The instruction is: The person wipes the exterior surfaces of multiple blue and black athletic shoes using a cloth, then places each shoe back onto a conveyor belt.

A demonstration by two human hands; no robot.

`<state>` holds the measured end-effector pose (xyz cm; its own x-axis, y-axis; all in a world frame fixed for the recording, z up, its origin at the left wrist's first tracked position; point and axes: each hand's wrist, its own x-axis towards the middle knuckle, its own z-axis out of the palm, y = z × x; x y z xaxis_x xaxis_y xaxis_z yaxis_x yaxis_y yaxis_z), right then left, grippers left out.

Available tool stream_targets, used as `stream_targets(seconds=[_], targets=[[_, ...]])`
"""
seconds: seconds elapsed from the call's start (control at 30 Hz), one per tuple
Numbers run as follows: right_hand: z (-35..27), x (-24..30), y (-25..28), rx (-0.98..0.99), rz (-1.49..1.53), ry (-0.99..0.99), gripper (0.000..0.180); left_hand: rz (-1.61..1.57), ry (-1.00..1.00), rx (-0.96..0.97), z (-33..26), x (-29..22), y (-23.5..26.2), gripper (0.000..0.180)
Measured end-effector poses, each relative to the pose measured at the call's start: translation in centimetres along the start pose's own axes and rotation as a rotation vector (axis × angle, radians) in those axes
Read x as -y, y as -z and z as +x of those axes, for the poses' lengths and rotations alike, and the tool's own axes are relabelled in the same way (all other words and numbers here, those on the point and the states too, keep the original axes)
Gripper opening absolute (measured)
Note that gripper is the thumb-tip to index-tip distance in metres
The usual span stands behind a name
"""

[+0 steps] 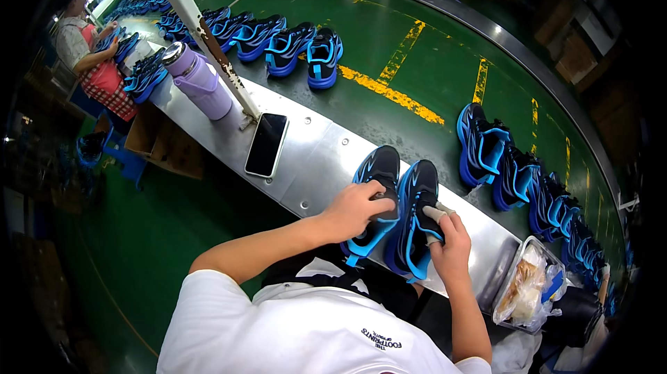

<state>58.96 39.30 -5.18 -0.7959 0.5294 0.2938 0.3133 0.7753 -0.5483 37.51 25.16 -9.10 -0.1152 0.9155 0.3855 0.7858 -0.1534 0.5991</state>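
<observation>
Two black and blue sneakers lie side by side on the metal ledge (326, 159) in front of me. My left hand (356, 209) grips the left sneaker (375, 179) over its opening. My right hand (448, 242), with tape on two fingers, holds the right sneaker (415, 207) at its tongue and laces. Both shoes point away from me toward the green conveyor belt (417, 47).
A black phone (267, 143) and a purple bottle (199, 80) rest on the ledge to my left, beside a slanted white post (208, 37). Rows of blue sneakers (278, 40) ride the belt at the left and at the right (514, 165). A tray with plastic bags (531, 284) sits at my right. Another person (94, 61) works far left.
</observation>
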Motion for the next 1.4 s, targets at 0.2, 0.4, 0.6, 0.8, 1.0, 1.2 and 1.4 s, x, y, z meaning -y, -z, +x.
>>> stream_targets(seconds=[0.2,0.4,0.6,0.8,1.0,1.2,1.4], targets=[[-0.6,1.3,-0.1,0.100,-0.337,0.080,0.056,0.293,-0.072,0.042,-0.2,-2.1,-1.5,0.032],[-0.5,0.4,-0.9,0.018,-0.322,0.138,0.050,0.366,-0.117,0.096,0.3,-3.0,-1.9,0.037],[-0.6,0.6,0.0,0.062,-0.271,0.086,0.058,0.314,-0.058,-0.011,0.7,-3.4,-2.0,0.040],[-2.4,0.3,-1.0,-0.023,-0.379,0.142,0.056,0.261,-0.105,-0.137,0.2,-3.7,-3.1,0.038],[-2.7,0.4,0.9,0.120,-0.433,0.087,0.057,0.380,-0.126,0.049,0.0,-5.2,-1.9,0.052],[-0.5,1.4,5.3,0.102,0.001,-0.037,0.031,0.028,0.054,0.090,2.4,-5.6,-0.6,0.033],[-1.3,-1.8,3.4,0.216,0.229,-0.028,0.033,0.175,0.061,-0.173,2.2,-6.3,-4.7,0.013]])
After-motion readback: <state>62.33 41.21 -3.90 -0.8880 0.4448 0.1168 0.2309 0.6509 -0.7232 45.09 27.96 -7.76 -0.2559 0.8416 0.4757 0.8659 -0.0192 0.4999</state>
